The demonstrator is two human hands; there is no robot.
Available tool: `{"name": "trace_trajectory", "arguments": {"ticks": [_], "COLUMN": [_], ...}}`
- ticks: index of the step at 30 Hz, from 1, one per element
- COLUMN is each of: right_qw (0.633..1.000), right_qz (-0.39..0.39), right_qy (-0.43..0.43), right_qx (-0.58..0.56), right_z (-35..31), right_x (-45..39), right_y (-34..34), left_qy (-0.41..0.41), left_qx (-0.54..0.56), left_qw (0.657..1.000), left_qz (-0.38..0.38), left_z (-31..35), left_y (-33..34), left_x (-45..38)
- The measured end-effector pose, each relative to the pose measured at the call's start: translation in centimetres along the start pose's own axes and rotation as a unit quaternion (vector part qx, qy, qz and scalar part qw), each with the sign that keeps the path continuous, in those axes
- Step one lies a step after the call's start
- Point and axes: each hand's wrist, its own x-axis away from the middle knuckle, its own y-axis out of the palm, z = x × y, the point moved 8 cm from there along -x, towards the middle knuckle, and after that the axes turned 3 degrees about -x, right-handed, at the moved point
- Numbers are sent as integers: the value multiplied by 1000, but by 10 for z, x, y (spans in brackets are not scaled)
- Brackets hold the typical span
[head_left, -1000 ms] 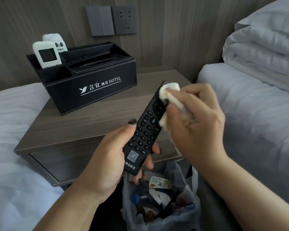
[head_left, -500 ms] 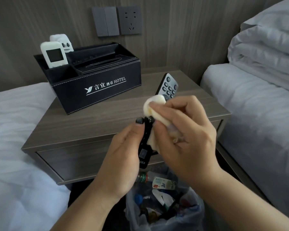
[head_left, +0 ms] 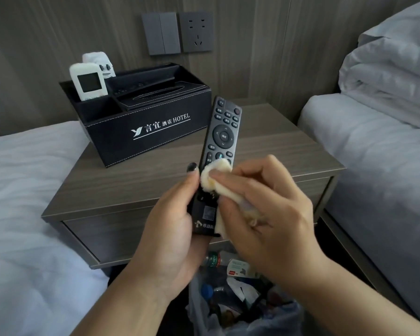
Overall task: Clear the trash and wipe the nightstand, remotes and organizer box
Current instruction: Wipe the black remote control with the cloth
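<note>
My left hand [head_left: 172,229] grips the lower end of a black TV remote [head_left: 222,134], which stands nearly upright over the front of the wooden nightstand [head_left: 131,187]. My right hand [head_left: 267,209] presses a pale yellow cloth [head_left: 215,177] against the remote's middle buttons. A black organizer box [head_left: 150,127] marked HOTEL sits at the back left of the nightstand. A white remote [head_left: 89,81] stands in its left compartment, with a second white device [head_left: 100,63] behind it.
A trash bag [head_left: 240,299] holding bottles and wrappers gapes below my hands, in front of the nightstand. White beds flank the nightstand on the left [head_left: 29,214] and right [head_left: 374,166]. A switch and socket [head_left: 177,32] are on the wall.
The cloth slid from the remote's top end down to its middle. The remote tipped more upright, so its upper buttons now show. The view shifted slightly.
</note>
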Motion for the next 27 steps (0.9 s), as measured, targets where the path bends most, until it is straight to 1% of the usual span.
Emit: {"name": "trace_trajectory", "arguments": {"ticks": [3,5,7,10,15,19,21,23,25,27], "right_qw": [998,995,996,999,999,996,996,998,999,999], "right_qz": [44,71,58,0,-48,-83,-83,-61,-27,-20], "right_qy": [3,14,8,-3,0,-11,-9,5,23,19], "right_qx": [53,75,69,41,14,-7,-21,-33,-27,-21], "right_z": [10,14,11,2,-9,-27,-31,-27,-23,-26], "right_x": [-14,-21,-20,-9,8,19,19,13,6,5], "right_y": [-17,-26,-23,-5,8,18,19,14,6,7], "left_qy": [17,24,30,34,-12,-21,-13,-14,-27,-46], "left_qx": [-14,-29,-29,-25,7,46,73,95,105,116], "left_qw": [999,998,999,999,999,995,995,993,993,991], "left_qz": [-33,-40,-35,-13,39,81,74,65,54,43], "left_z": [1,0,2,8,5,8,13,12,8,4], "left_y": [8,10,9,4,-12,-24,-23,-19,-15,-13], "left_x": [2,3,4,3,-1,-4,-4,-3,-1,1]}}
